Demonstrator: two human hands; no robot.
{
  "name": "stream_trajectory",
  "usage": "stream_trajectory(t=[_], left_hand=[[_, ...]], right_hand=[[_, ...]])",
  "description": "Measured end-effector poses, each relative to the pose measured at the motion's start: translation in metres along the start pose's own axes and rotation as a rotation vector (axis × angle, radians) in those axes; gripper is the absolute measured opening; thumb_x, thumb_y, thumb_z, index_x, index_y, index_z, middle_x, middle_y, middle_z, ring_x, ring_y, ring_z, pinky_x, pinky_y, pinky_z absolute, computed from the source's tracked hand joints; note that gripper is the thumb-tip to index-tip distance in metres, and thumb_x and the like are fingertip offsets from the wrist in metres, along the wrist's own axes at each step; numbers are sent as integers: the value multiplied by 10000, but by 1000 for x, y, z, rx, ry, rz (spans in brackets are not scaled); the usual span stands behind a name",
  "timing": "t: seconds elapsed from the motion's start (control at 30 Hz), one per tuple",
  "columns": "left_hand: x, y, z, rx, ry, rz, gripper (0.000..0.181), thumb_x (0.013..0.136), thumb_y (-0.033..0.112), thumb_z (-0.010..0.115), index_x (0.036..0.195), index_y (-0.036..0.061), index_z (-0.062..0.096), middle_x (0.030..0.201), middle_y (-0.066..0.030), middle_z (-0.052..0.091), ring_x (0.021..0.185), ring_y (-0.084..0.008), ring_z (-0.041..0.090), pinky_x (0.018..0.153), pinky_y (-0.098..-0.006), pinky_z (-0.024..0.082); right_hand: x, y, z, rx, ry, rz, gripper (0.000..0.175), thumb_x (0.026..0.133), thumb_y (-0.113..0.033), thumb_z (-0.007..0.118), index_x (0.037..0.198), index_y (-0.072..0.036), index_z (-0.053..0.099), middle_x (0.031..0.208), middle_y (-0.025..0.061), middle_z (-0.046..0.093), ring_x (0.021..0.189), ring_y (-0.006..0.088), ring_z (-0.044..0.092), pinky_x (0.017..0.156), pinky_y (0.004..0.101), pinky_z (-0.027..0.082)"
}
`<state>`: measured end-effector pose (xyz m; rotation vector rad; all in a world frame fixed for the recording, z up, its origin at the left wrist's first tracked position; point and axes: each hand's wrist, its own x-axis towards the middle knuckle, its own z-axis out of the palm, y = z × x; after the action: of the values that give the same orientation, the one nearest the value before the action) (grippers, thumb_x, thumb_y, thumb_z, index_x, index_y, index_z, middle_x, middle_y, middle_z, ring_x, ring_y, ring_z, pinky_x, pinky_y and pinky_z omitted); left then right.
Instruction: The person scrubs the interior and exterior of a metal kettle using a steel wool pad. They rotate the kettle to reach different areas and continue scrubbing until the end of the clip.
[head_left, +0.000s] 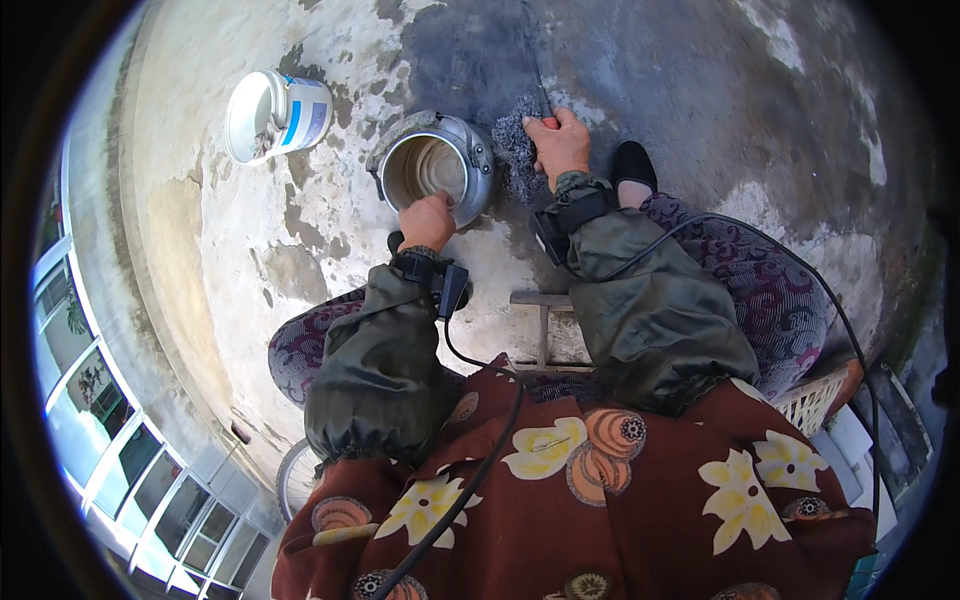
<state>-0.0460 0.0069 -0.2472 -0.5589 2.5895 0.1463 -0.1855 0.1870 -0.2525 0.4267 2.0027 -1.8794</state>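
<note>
My left hand (427, 223) grips the near rim of an aluminium pot (471, 196), with the fingertips reaching inside the mouth. The pot is tipped, its round opening facing me; a riveted lug shows on its right side, and its inner wall looks brownish. My right hand (564, 144) is closed around the red handle (551, 122) of a thin, dark tool whose shaft runs away up the floor. I cannot tell what kind of tool it is. Grey, crumbly, ash-like material (519, 154) lies between the pot and my right hand.
A white plastic bucket (311, 112) with a grey cloth-like item in it stands at the upper left. The stained concrete floor (225, 217) has a dark wet patch (465, 56). A low wooden frame (541, 330) is between my legs. Black cables (814, 274) run from both wrists.
</note>
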Motion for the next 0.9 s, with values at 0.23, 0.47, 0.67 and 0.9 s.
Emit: stream_trajectory(t=[0.23, 0.47, 0.67, 0.9], left_hand=[[72, 10, -76, 50, 309, 101, 495, 788, 169, 546, 1281, 217, 529, 1184, -73, 596, 1121, -290, 553, 915, -498, 420], [98, 27, -93, 424, 4, 212, 407, 815, 159, 559, 1208, 264, 588, 1194, -23, 581, 1173, -209, 510, 989, -555, 309], [86, 17, -94, 383, 72, 348, 486, 798, 156, 609, 1268, 242, 517, 1232, -35, 557, 1205, -216, 487, 982, -560, 336], [114, 11, -79, 383, -43, 303, 335, 824, 120, 567, 1152, 189, 567, 1123, -57, 597, 1081, -251, 581, 928, -518, 380]], right_hand=[[-6, -107, -80, 476, -89, -50, 446, 800, -148, 709, 1127, 87, 518, 672, 33, 526, 451, 94, 470, 363, 268, 412], [4, -105, -87, 423, -211, 66, 440, 806, -121, 712, 1130, 87, 499, 660, 22, 506, 456, 80, 451, 376, 260, 410], [5, -90, -64, 425, -229, 182, 684, 801, -93, 704, 1338, 120, 338, 709, 29, 517, 453, 87, 435, 370, 261, 399], [-10, -93, -64, 352, -277, 197, 182, 835, -111, 684, 885, -48, 521, 634, -27, 462, 447, 65, 430, 366, 247, 377]])
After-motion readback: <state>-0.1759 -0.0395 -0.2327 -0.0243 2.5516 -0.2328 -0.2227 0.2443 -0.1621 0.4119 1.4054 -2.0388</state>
